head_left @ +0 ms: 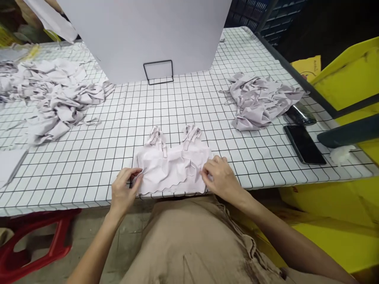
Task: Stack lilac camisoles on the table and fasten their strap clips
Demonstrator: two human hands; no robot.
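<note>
A pale pinkish bra top (166, 167) lies flat at the front edge of the table, its two gathered straps pointing away from me. Its lower edge is wavy, and the front layer sits slightly askew over the layer beneath. My left hand (126, 187) pinches the left side edge between thumb and fingers. At the opposite side, my right hand (220, 175) has thumb and fingers closed on the right edge of the bra top.
Heaps of similar garments lie at left (63, 102) and right (260, 98) on the checked tablecloth (133, 114). A phone (304, 145) rests near the right edge. A white board (154, 35) with a black wire stand (159, 72) rises behind. A red stool (56, 240) stands below left.
</note>
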